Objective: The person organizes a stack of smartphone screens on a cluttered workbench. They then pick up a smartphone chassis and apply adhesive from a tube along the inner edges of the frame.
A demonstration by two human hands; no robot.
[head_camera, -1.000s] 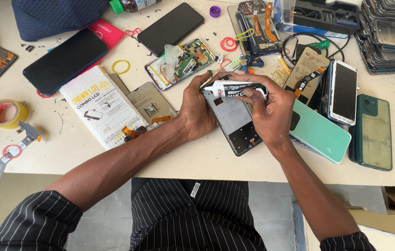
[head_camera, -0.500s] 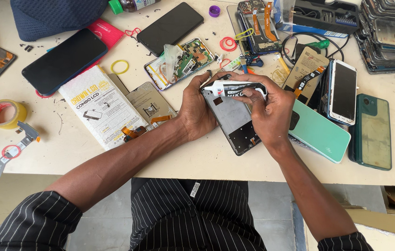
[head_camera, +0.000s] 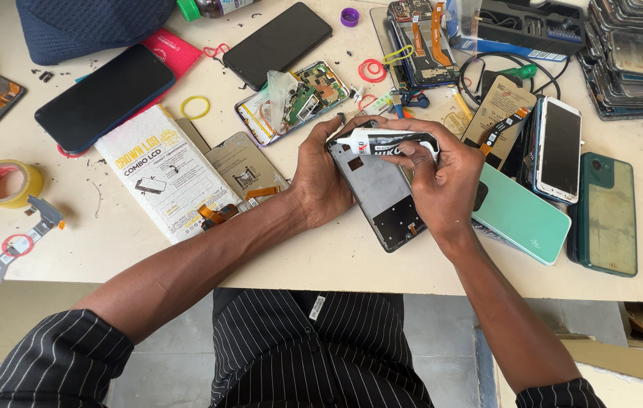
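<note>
A pale cream surface [head_camera: 321, 264] fills the view, crowded with phone parts, and below its near edge shows a grey floor and the person's dark pinstriped clothing. At the far left lie a roll of yellow tape [head_camera: 7, 183] and a loose flex strip with a red ring; further in, a black phone [head_camera: 103, 97] rests face up over a red sleeve, beside a white printed packet [head_camera: 162, 170] and a yellow rubber band [head_camera: 195, 107]. A second black phone [head_camera: 277, 44] lies near the top, with an opened phone body [head_camera: 295, 100] showing its circuit board just below it. To the right are a mint-green back cover [head_camera: 522, 215], a white-rimmed phone [head_camera: 559, 147], a dark green phone [head_camera: 605, 213] and, in the upper corner, a stack of screens [head_camera: 635, 57] next to a black tool tray [head_camera: 537, 26]. Both forearms reach in from the bottom edge and meet at the middle of the surface. The left hand [head_camera: 321, 181] is curled around the left edge of a grey phone frame [head_camera: 378, 193], which lies flat near the front edge of the surface, thumb over its upper corner. The right hand [head_camera: 446, 177] pinches a small black-and-white glue tube [head_camera: 389, 142] between thumb and fingers, holding it crosswise over the top end of the frame with its white nozzle pointing left.
</note>
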